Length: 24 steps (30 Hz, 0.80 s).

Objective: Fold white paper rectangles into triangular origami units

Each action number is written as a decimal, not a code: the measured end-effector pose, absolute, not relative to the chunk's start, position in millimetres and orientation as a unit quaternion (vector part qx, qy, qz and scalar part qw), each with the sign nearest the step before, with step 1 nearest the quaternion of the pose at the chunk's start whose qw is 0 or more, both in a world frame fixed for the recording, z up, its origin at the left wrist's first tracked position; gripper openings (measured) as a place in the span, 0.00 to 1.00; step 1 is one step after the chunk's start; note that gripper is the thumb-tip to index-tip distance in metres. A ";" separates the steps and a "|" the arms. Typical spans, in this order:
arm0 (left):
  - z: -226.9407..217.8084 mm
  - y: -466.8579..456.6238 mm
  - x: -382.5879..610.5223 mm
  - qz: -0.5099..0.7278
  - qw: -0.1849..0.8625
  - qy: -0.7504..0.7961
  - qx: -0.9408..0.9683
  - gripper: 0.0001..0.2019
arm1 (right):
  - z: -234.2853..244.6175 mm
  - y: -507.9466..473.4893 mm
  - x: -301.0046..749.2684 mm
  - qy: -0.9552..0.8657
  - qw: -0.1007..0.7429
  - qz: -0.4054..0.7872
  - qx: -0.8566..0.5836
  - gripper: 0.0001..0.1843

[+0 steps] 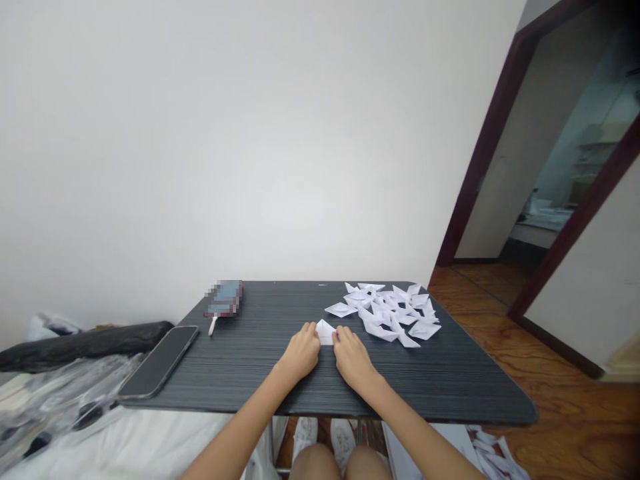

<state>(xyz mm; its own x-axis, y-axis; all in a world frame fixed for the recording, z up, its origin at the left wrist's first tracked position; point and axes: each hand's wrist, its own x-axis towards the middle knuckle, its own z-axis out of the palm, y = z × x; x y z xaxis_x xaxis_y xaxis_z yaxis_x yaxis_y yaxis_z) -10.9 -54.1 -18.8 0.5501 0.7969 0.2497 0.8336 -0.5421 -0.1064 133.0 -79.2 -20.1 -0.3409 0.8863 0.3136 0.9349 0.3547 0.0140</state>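
A small folded piece of white paper with a pointed top lies near the middle of the dark table. My left hand grips its left edge, fingers curled. On the opposite edge, my right hand pinches the paper in the same way. The fingertips cover both side corners of the sheet. To the right of my hands, a heap of folded white paper boats spreads across the table, several of them overlapping.
A phone lies at the table's left edge. Farther back is a blurred-out item with a white stick. Plastic-wrapped things are piled left of the table. More white paper pieces lie below, at the right.
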 end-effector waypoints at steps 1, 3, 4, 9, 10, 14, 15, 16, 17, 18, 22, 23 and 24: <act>-19.2 -54.5 -14.0 -0.095 0.100 -0.483 -0.865 0.12 | -20.7 -79.8 135.0 -0.806 0.130 -0.093 -0.570 0.16; -19.5 -53.6 -21.3 -0.116 0.087 -0.482 -0.864 0.11 | -22.2 -79.4 140.6 -0.802 0.141 -0.085 -0.575 0.17; -19.4 -52.3 -24.3 -0.128 0.078 -0.475 -0.867 0.11 | -22.6 -78.2 143.4 -0.805 0.146 -0.079 -0.570 0.17; -19.1 -35.0 -25.4 -0.185 -0.002 -0.509 -0.841 0.11 | -22.4 -56.9 146.8 -0.793 0.165 -0.024 -0.586 0.09; -20.0 -29.8 -24.3 -0.195 -0.017 -0.514 -0.835 0.09 | -22.7 -50.5 145.8 -0.783 0.174 -0.013 -0.598 0.07; -27.9 -11.8 -23.1 -0.219 -0.070 -0.534 -0.814 0.12 | -30.1 -27.9 143.6 -0.762 0.227 0.059 -0.603 0.10; -30.5 -9.2 -23.7 -0.222 -0.079 -0.538 -0.810 0.14 | -33.2 -24.0 144.0 -0.758 0.242 0.079 -0.600 0.10; -32.9 -7.6 -24.3 -0.224 -0.084 -0.540 -0.807 0.14 | -36.3 -20.8 144.7 -0.754 0.255 0.096 -0.598 0.10; -34.7 -6.8 -24.8 -0.226 -0.087 -0.541 -0.806 0.14 | -39.1 -18.4 145.5 -0.748 0.266 0.112 -0.598 0.10; -35.8 -6.8 -25.1 -0.227 -0.089 -0.542 -0.805 0.13 | -41.4 -16.6 146.3 -0.742 0.274 0.126 -0.599 0.09; -31.2 -11.6 -23.0 -0.243 -0.074 -0.550 -0.795 0.09 | -39.7 -15.9 148.2 -0.729 0.319 0.161 -0.584 0.04; -28.5 -13.4 -22.0 -0.256 -0.056 -0.542 -0.799 0.08 | -36.6 -17.1 148.6 -0.740 0.341 0.153 -0.559 0.03; -25.8 -15.2 -21.2 -0.272 -0.036 -0.533 -0.800 0.07 | -33.0 -18.8 149.1 -0.751 0.363 0.136 -0.534 0.03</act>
<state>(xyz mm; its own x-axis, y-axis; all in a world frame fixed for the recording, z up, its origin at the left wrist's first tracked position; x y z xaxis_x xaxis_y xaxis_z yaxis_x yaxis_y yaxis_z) -21.2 -15.2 -25.8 0.2835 0.8727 0.3975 0.8336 -0.4292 0.3477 149.1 -18.8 -33.0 -0.1651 0.9015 0.4000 0.7032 0.3920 -0.5932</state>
